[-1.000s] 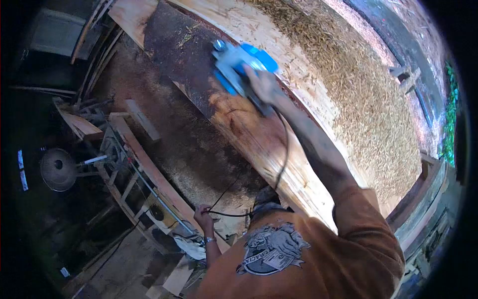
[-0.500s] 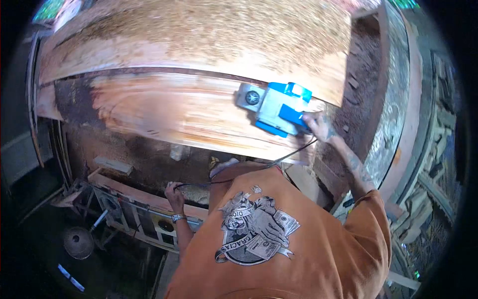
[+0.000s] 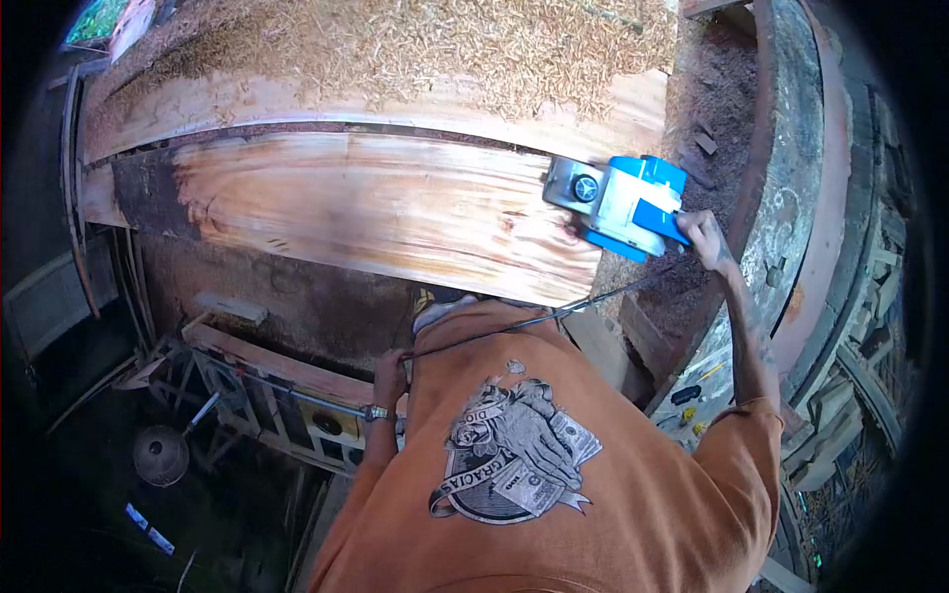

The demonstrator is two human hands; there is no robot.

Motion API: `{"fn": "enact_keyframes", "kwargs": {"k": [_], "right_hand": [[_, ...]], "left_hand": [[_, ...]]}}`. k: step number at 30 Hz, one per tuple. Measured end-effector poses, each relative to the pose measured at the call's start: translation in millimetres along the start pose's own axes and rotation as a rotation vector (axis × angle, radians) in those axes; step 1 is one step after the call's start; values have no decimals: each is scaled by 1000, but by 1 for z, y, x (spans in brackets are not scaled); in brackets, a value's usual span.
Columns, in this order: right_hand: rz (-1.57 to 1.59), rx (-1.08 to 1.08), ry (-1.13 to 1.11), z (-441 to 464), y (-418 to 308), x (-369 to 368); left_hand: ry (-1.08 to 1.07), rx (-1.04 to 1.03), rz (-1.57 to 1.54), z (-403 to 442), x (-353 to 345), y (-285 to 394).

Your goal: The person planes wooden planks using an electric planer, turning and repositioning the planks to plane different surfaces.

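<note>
My right hand is closed around the rear handle of a blue and silver electric planer. The planer sits at the right end of a long wooden plank, its front part over the wood and its rear reaching past the end. Low on the left, my left hand is closed on the planer's black power cord, which runs across in front of my shirt to the tool. Pale planed wood covers most of the plank, with a dark rough patch near its left end.
Beyond the plank lies a wider board strewn with wood shavings. A thick beam stands along the right, with stacked offcuts outside it. At lower left are a wooden frame and a round fan.
The planer and my right hand have moved right, to the plank's end. My left hand has shifted right toward my body, still holding the cord.
</note>
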State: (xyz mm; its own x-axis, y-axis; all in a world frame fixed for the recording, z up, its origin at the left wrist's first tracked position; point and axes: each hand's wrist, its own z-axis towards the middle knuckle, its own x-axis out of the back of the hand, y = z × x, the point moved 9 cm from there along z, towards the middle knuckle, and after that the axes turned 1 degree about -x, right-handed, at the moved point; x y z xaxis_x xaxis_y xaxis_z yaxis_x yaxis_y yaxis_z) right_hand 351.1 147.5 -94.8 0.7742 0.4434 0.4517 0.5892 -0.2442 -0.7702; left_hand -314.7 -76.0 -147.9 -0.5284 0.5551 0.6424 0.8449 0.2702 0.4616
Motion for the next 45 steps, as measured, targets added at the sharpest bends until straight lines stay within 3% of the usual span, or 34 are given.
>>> {"fn": "enact_keyframes", "kwargs": {"k": [1,9,13,20,22,29,35,38,40,45], "right_hand": [[11,-85,-75,9,-9,-5],[-27,-13,-120,83,-80,-62],[40,-118,-230,113,-139,-93],[-14,7,-76,168,-198,-147],[-2,-13,-232,189,-211,-173],[-13,-39,-193,242,-301,-232],[-10,77,-253,301,-379,-291],[14,-61,-338,335,-404,-329],[25,136,-210,364,-434,-351],[-28,105,-238,424,-492,-412]], "left_hand": [[-10,11,-15,-1,-1,-3],[30,174,-37,-15,10,-51],[58,211,-143,-21,15,-72],[55,212,-141,-7,42,-94],[119,177,-159,-7,50,-106],[57,382,-255,-5,68,-148],[45,448,-313,-3,67,-178],[135,421,-341,-3,78,-181],[177,428,-376,-2,76,-189],[198,483,-471,-3,60,-208]]}}
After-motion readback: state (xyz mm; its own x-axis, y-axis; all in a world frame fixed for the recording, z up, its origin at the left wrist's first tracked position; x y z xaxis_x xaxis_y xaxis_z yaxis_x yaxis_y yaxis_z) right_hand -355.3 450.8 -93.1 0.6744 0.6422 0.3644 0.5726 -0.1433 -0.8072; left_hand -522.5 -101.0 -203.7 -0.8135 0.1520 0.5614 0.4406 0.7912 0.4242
